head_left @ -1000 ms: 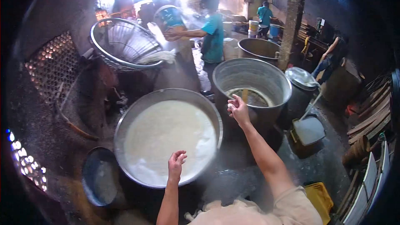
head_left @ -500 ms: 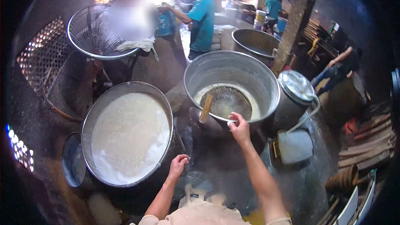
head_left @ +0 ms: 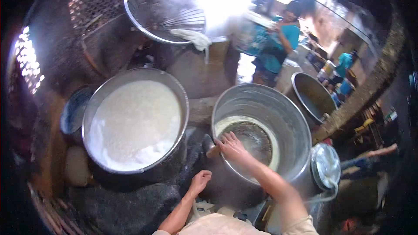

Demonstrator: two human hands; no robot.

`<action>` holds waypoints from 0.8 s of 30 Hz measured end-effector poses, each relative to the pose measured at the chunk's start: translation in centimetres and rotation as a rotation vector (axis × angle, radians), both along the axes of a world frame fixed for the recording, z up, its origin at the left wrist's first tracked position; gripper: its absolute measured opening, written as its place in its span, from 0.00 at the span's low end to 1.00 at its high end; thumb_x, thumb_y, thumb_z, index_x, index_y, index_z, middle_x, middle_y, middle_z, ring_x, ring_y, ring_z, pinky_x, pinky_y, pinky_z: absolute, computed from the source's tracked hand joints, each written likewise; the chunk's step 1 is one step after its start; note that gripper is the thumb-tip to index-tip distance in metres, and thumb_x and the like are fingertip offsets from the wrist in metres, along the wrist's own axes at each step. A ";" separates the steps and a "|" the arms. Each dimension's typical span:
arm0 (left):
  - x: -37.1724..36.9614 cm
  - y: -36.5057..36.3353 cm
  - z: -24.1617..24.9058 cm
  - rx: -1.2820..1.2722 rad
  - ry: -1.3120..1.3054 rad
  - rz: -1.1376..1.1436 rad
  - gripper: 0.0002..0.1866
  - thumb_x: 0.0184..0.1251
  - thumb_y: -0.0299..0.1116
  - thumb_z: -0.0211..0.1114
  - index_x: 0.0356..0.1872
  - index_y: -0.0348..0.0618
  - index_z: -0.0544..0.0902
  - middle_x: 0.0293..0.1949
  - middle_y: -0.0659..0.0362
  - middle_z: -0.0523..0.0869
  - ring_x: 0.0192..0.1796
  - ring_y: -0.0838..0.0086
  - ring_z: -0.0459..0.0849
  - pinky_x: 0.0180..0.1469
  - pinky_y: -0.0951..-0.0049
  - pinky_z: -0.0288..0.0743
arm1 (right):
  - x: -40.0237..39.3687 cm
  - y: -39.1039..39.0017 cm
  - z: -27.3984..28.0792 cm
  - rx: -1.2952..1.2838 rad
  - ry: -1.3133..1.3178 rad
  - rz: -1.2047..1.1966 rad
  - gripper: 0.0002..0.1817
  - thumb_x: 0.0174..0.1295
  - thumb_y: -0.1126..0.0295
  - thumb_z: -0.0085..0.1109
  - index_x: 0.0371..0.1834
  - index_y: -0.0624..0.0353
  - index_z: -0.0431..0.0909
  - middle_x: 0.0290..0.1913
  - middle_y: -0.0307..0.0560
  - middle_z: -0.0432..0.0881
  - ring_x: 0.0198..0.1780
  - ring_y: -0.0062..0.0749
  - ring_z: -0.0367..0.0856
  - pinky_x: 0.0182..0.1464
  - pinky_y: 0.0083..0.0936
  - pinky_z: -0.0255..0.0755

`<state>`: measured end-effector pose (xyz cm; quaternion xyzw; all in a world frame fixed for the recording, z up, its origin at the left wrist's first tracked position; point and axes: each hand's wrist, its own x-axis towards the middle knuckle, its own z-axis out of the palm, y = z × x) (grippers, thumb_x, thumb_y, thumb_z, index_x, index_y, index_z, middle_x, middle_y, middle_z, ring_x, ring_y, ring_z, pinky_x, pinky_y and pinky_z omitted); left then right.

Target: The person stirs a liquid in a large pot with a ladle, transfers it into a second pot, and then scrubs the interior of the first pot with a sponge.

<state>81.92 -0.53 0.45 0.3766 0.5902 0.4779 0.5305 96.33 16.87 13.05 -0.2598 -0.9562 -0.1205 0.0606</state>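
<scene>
My right hand [head_left: 234,146] is at the near left rim of a large metal pot [head_left: 278,104], its fingers stretched out. It covers most of a wooden handle [head_left: 213,151] whose end sticks out past the rim; a firm grip on it does not show. Inside that pot, dark liquid [head_left: 252,141] lies low with a pale ring around it. In front of my body, my left hand [head_left: 200,182] hangs between the pots with its fingers curled in, nothing visible in it. To its left stands a second metal pot [head_left: 186,117] filled with whitish, foamy liquid [head_left: 139,117].
A wide metal basin with a slatted inside [head_left: 130,6] stands at the back left, a white cloth [head_left: 193,38] over its rim. A person in a teal shirt [head_left: 283,43] stands behind. On the right are another pot [head_left: 300,91], a lidded container [head_left: 325,165] and a slanting post [head_left: 365,100].
My view has turned, so the scene sits differently. My right hand has moved left along the pot's rim to the wooden handle. My left hand stays curled in front of me.
</scene>
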 end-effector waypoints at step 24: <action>13.6 3.2 0.1 -0.334 0.088 0.699 0.18 0.72 0.44 0.51 0.45 0.40 0.80 0.40 0.62 0.82 0.39 0.78 0.79 0.43 0.77 0.72 | 20.2 11.0 -16.0 -1.082 0.486 -0.394 0.19 0.57 0.62 0.61 0.35 0.72 0.74 0.26 0.65 0.77 0.31 0.55 0.79 0.33 0.39 0.73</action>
